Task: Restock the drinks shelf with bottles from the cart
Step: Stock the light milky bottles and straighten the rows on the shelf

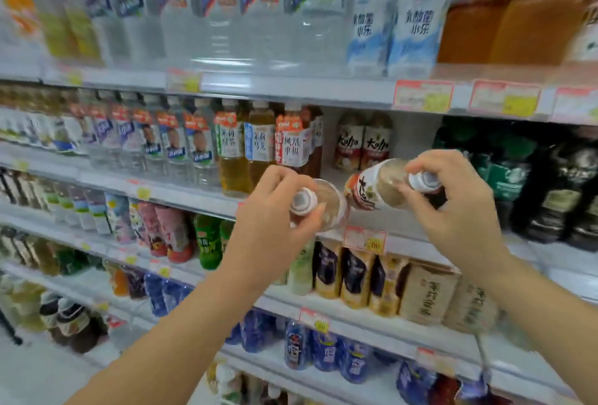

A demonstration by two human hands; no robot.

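— Where are my hands?

— I see both arms stretched forward and up toward the shelf (407, 239). My left hand (271, 220) grips the left bottle (330, 207) round its neck, and my right hand (459, 210) grips the right bottle (372, 191) the same way.

— Which way do the 2 bottles point?

— Both are tipped nearly flat over the shelf's front edge, with their white caps toward me. The left one's long axis runs away and rightward, the right one's away and leftward, so their bases almost meet. Behind them, 2 matching standing bottles (364, 145) wait upright.
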